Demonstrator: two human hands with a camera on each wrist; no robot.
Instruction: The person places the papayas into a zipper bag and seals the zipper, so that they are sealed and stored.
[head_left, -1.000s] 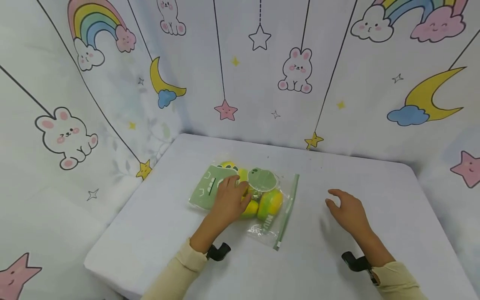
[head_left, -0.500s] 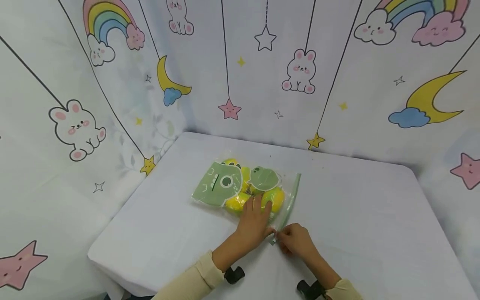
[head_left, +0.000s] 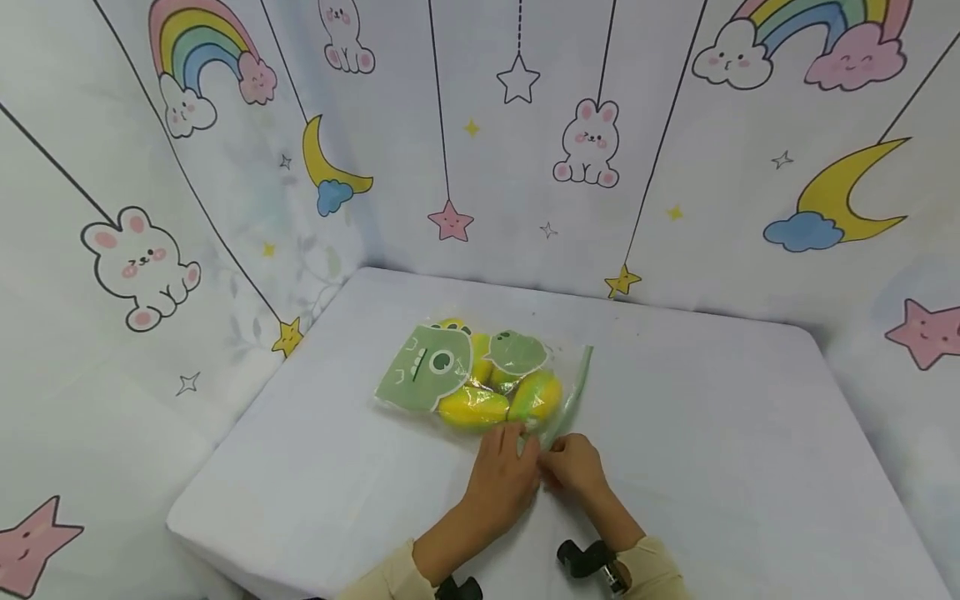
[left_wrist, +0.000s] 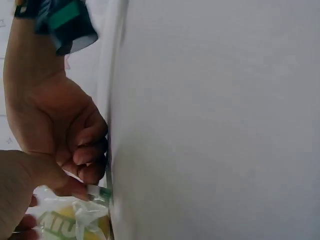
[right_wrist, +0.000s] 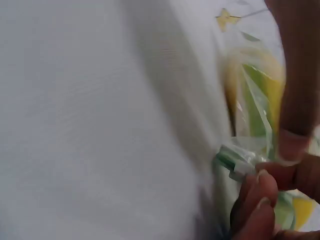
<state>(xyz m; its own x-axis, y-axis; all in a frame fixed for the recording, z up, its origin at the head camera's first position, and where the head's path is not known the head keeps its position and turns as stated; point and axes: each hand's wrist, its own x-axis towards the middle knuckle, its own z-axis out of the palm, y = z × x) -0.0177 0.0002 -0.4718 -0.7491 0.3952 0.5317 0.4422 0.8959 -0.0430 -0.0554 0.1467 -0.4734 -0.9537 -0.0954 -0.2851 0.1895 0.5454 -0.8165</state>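
Observation:
A clear zip bag printed with green cartoon shapes lies flat on the white table, with several yellow-and-green, fruit-like rounded things inside. Its green zip strip runs along the right side. At the bag's near corner, my left hand holds the plastic between thumb and fingers. My right hand pinches the end of the strip right beside it, fingers curled. Close up in the right wrist view, fingertips meet at the strip's pale end piece. The left wrist view shows this end piece by a thumb.
The white-covered table extends to both sides of the bag. Behind it and at its sides stand white cloth walls printed with rabbits, stars, moons and rainbows. Each wrist carries a black camera.
My left hand has gone from the bag's middle to its near right corner. My right hand has come in from the right and taken hold of the zip strip's end.

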